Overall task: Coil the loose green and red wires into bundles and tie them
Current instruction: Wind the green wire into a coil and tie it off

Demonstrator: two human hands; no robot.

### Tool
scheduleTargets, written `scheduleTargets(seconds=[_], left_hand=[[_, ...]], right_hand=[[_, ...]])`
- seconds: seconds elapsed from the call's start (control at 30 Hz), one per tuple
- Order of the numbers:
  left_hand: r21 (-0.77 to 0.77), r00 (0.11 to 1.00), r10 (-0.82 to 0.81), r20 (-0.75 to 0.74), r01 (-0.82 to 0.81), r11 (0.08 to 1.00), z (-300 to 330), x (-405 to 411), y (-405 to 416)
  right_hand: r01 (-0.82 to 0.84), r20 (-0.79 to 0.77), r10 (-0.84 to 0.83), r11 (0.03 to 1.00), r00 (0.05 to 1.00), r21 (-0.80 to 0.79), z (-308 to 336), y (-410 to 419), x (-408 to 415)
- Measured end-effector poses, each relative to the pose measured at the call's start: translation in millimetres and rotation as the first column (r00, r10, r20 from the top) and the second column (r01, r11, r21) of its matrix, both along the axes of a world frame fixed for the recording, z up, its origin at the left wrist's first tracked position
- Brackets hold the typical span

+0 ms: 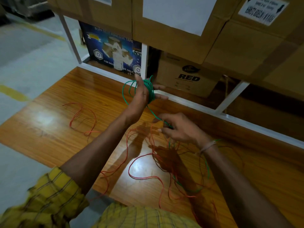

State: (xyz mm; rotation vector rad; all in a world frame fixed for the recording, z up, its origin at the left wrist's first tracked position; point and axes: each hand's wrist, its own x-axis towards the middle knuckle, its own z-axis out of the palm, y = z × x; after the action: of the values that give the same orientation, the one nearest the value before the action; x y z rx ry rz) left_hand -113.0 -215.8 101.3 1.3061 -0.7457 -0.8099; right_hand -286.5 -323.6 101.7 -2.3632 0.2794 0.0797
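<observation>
My left hand is raised above the table with a green wire coil wound around its palm and fingers. One taut green strand runs down from the coil to my right hand, which pinches it between thumb and fingers. Loose red wire lies tangled on the wooden table under and in front of my right hand, mixed with more slack green wire. A separate red wire loop lies at the left of the table.
Stacked cardboard boxes sit on a white metal rack right behind the table. A blue adhesive-tape box and a box marked RED stand on the lower shelf. Grey floor with yellow lines lies to the left.
</observation>
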Motion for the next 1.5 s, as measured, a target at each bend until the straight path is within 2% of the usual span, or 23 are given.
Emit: scheduleTargets(seconds=[0.07, 0.13, 0.23, 0.33, 0.47, 0.6, 0.67, 0.77, 0.87, 1.03, 1.17, 1.27, 1.37, 1.43, 1.5], left_hand=[[0.161, 0.980, -0.002, 0.197, -0.030, 0.987, -3, -7, 3], [0.310, 0.931, -0.086, 0.354, -0.030, 0.950, -5, -14, 8], [0.467, 0.838, -0.232, 0.494, -0.031, 0.884, -6, -16, 16], [0.479, 0.837, -0.306, 0.453, 0.061, 0.876, -1, -15, 22], [0.458, 0.868, -0.408, 0.282, 0.251, 0.852, 6, -13, 25], [0.382, 0.859, -0.487, 0.158, 0.401, 0.832, 12, -11, 26], [0.321, 0.826, -0.551, 0.117, 0.494, 0.808, 18, -11, 28], [0.156, 0.753, -0.657, 0.045, 0.644, 0.749, 26, -10, 32], [-0.043, 0.733, -0.678, -0.050, 0.677, 0.735, 31, -10, 32], [-0.334, 0.770, -0.594, -0.232, 0.511, 0.792, 36, -6, 31], [-0.475, 0.817, -0.479, -0.320, 0.299, 0.827, 39, 1, 24], [-0.495, 0.840, -0.370, -0.397, 0.143, 0.857, 35, 4, 17], [-0.415, 0.883, -0.214, -0.417, 0.025, 0.909, 23, 6, 4], [-0.285, 0.942, -0.050, -0.332, -0.049, 0.957, 15, 4, -4], [-0.059, 0.994, 0.072, -0.077, -0.076, 0.995, 6, 2, -8]], right_hand=[[0.034, 0.046, -0.037, 0.998, 0.998, 0.060, 13, -6, 1], [0.055, 0.101, -0.070, 0.988, 0.992, 0.145, 28, -15, 1], [0.101, 0.147, -0.152, 0.946, 0.977, 0.309, 47, -36, -1], [0.143, 0.195, -0.227, 0.918, 0.954, 0.371, 54, -56, 0], [0.190, 0.246, -0.358, 0.833, 0.901, 0.519, 54, -69, 6], [0.123, 0.234, -0.383, 0.711, 0.894, 0.692, 52, -81, 12], [0.121, 0.225, -0.382, 0.698, 0.896, 0.706, 51, -85, 15], [0.211, 0.223, -0.414, 0.773, 0.882, 0.599, 42, -86, 20], [0.301, 0.217, -0.433, 0.837, 0.875, 0.456, 23, -82, 25], [0.325, 0.135, -0.394, 0.874, 0.909, 0.360, -9, -64, 20], [0.317, 0.054, -0.341, 0.913, 0.939, 0.257, -36, -40, 10], [0.246, 0.037, -0.249, 0.967, 0.968, 0.067, -48, -28, 9], [0.176, 0.034, -0.175, 0.983, 0.984, -0.043, -44, -14, 9], [0.166, 0.025, -0.164, 0.980, 0.986, -0.109, -36, -7, 9], [0.176, 0.045, -0.171, 0.972, 0.984, -0.159, -27, -4, 9]])
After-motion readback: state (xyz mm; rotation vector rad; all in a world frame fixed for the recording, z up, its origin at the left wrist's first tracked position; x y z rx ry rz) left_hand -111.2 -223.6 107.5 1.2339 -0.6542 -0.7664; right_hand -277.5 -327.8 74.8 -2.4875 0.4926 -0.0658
